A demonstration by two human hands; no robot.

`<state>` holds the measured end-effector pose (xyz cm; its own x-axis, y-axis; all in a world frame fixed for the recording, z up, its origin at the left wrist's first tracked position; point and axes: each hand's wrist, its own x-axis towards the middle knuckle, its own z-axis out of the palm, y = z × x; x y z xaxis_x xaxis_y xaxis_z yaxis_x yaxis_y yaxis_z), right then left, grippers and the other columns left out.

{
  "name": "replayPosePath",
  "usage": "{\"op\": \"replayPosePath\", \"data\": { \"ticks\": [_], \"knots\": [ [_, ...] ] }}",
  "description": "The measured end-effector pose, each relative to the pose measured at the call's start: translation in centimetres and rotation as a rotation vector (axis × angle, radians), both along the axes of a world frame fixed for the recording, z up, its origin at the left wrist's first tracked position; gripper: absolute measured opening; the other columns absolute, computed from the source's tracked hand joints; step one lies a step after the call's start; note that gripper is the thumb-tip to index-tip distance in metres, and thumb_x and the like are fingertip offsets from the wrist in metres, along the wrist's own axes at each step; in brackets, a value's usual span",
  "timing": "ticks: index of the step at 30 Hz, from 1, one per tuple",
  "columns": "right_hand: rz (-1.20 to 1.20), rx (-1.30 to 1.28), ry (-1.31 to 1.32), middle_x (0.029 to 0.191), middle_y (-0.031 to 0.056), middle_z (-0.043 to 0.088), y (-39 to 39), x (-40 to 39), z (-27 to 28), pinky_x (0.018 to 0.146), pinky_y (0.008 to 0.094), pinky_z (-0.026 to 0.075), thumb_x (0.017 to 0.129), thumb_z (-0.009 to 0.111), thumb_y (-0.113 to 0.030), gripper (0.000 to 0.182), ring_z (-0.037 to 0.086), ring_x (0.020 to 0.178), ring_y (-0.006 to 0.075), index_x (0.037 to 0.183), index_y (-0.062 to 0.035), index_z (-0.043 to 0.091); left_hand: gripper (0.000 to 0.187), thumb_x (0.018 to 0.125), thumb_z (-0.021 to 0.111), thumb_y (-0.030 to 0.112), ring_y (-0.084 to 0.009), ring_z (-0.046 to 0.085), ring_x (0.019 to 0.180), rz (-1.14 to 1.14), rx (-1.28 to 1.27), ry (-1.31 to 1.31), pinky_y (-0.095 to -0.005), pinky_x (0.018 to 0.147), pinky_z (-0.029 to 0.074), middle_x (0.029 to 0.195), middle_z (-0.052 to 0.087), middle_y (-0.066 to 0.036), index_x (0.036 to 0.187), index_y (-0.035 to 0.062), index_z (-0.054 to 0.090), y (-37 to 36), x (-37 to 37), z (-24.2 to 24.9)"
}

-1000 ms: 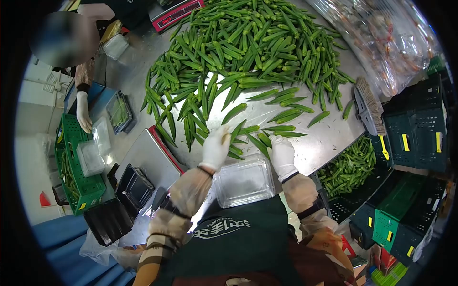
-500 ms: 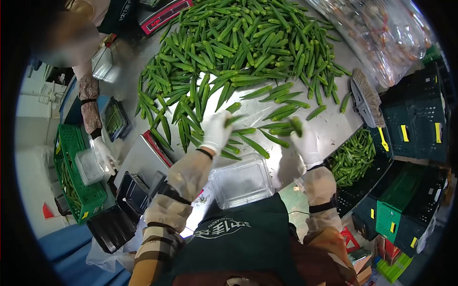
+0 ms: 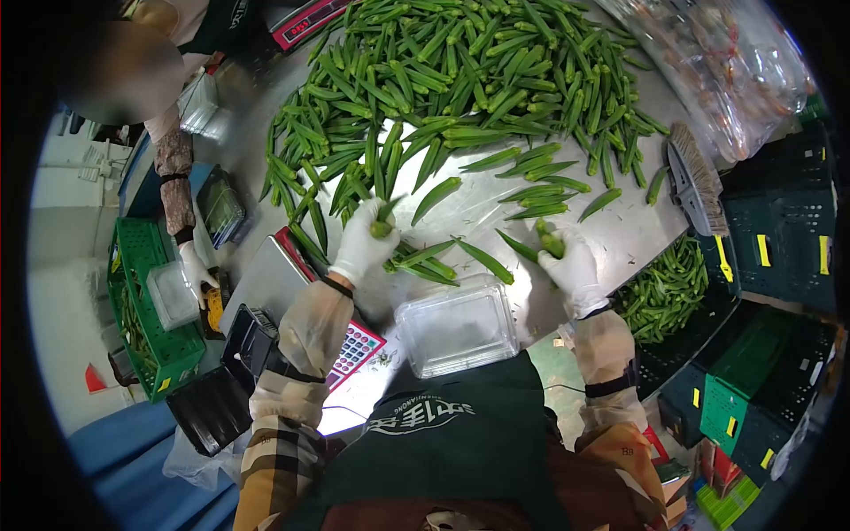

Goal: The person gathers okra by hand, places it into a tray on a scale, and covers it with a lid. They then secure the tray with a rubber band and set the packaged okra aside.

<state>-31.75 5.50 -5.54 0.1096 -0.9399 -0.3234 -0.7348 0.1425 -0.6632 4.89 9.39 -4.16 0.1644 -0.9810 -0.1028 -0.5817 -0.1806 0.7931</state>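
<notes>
A white glove covers my left hand [image 3: 357,246], which is closed around okra [image 3: 381,228] at the left side of the loose pods. My right hand [image 3: 574,267], also gloved, grips several okra pods [image 3: 551,241] on the right, their ends showing past the fingers. Between and below the hands lies a clear plastic box [image 3: 456,329] at the table's front edge, with no pods visible inside. A few single pods [image 3: 485,261] are scattered between my hands. Beyond them a large okra pile [image 3: 478,80] spreads over the metal table [image 3: 478,205].
A scale with a red keypad [image 3: 356,354] sits at my left, near black trays [image 3: 208,411]. A co-worker's gloved hand [image 3: 195,268] is beside another clear box [image 3: 172,296] and a green crate [image 3: 159,358]. To the right are a brush [image 3: 695,181] and a crate of okra [image 3: 664,292].
My left hand has moved left and toward me with okra, uncovering the scale's keypad. My right hand has shifted slightly right, still holding okra. A yellow-orange thing now shows by the co-worker's hand.
</notes>
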Motion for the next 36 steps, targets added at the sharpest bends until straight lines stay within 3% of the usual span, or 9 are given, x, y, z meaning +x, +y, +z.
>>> {"op": "replayPosePath", "data": {
  "ticks": [1, 5, 12, 16, 19, 23, 27, 29, 36],
  "knots": [
    [0.098, -0.258, 0.145, 0.089, 0.016, 0.066, 0.6, 0.9, -0.9, 0.073, 0.0397, 0.053, 0.073, 0.075, -0.02, 0.035, 0.065, 0.078, 0.0323, 0.101, -0.005, 0.059, 0.03, 0.074, 0.066, 0.007, -0.0341, 0.06, 0.08, -0.076, -0.053, -0.206, -0.0381, 0.075, 0.05, 0.087, 0.059, -0.018, 0.103, 0.0048, 0.058, 0.5, -0.2, 0.0],
    [0.147, -0.255, 0.241, 0.095, 0.0152, 0.067, 0.9, 3.5, -3.5, 0.075, 0.0413, 0.053, 0.072, 0.076, -0.024, 0.038, 0.065, 0.085, 0.0336, 0.103, -0.0089, 0.059, 0.022, 0.078, 0.07, 0.018, -0.0388, 0.062, 0.083, 0.05, 0.055, -0.32, -0.0454, 0.072, 0.05, 0.086, 0.063, -0.019, 0.093, 0.0079, 0.059, 2.2, -2.5, 0.7],
    [0.441, -0.158, 0.258, 0.098, 0.0137, 0.067, 0.1, 9.4, 0.5, 0.083, 0.0406, 0.052, 0.071, 0.075, -0.018, 0.035, 0.065, 0.095, 0.0312, 0.103, -0.01, 0.063, 0.034, 0.075, 0.076, 0.027, -0.0327, 0.065, 0.087, -0.374, 0.252, -0.643, -0.0424, 0.076, 0.053, 0.094, 0.066, -0.013, 0.101, 0.0086, 0.066, 1.3, -5.6, -0.6],
    [0.508, -0.142, 0.3, 0.094, 0.0151, 0.068, -0.9, 9.3, -2.8, 0.079, 0.0436, 0.052, 0.069, 0.075, -0.031, 0.042, 0.066, 0.089, 0.0339, 0.104, -0.0106, 0.064, 0.035, 0.073, 0.078, 0.023, -0.0339, 0.065, 0.091, -0.183, 0.168, -0.468, -0.0399, 0.08, 0.053, 0.095, 0.066, -0.018, 0.104, 0.0071, 0.068, 0.4, -3.4, 0.3],
    [0.425, -0.053, 0.399, 0.087, 0.0169, 0.069, -2.0, 7.6, -2.0, 0.075, 0.0436, 0.053, 0.065, 0.077, -0.034, 0.05, 0.067, 0.083, 0.0344, 0.106, -0.0086, 0.064, 0.038, 0.08, 0.074, 0.015, -0.0204, 0.065, 0.084, 0.008, -0.01, -0.141, -0.0308, 0.08, 0.051, 0.094, 0.067, -0.012, 0.111, -0.0028, 0.061, 0.2, 1.7, 2.5],
    [0.355, 0.032, 0.091, 0.091, 0.0166, 0.07, -3.6, 6.5, 1.0, 0.078, 0.0419, 0.052, 0.068, 0.077, -0.025, 0.041, 0.067, 0.086, 0.0337, 0.105, -0.0095, 0.068, 0.031, 0.084, 0.069, 0.009, -0.0152, 0.056, 0.078, 0.101, 0.101, 0.392, -0.029, 0.076, 0.048, 0.088, 0.062, -0.011, 0.108, -0.0022, 0.054, 2.2, 3.8, 5.0],
    [0.335, -0.095, 0.036, 0.093, 0.0154, 0.069, -5.1, 10.0, 2.4, 0.08, 0.042, 0.051, 0.069, 0.077, -0.025, 0.039, 0.065, 0.088, 0.034, 0.104, -0.0107, 0.068, 0.034, 0.079, 0.071, 0.013, -0.0374, 0.065, 0.086, -0.087, 0.055, -0.148, -0.0394, 0.076, 0.052, 0.088, 0.066, -0.02, 0.11, 0.0116, 0.056, 5.0, -0.4, 3.0],
    [0.352, -0.167, 0.008, 0.094, 0.015, 0.068, -5.5, 13.1, 2.4, 0.081, 0.0423, 0.051, 0.068, 0.077, -0.024, 0.036, 0.064, 0.09, 0.0344, 0.099, -0.0093, 0.068, 0.041, 0.075, 0.072, 0.014, -0.0343, 0.063, 0.098, -0.363, 0.08, -0.287, -0.0364, 0.083, 0.051, 0.105, 0.066, -0.016, 0.113, 0.0078, 0.058, 5.9, -1.8, 0.4],
    [0.729, -0.738, 0.486, 0.089, 0.0112, 0.063, -6.2, 19.8, -4.7, 0.079, 0.041, 0.051, 0.076, 0.057, -0.007, 0.02, 0.062, 0.088, 0.0264, 0.095, -0.0072, 0.061, 0.015, 0.081, 0.061, 0.01, -0.0328, 0.062, 0.087, -0.582, 0.112, -0.832, -0.0415, 0.074, 0.051, 0.089, 0.061, -0.013, 0.095, 0.0088, 0.061, 5.6, -4.8, -2.7]
  ]
}}
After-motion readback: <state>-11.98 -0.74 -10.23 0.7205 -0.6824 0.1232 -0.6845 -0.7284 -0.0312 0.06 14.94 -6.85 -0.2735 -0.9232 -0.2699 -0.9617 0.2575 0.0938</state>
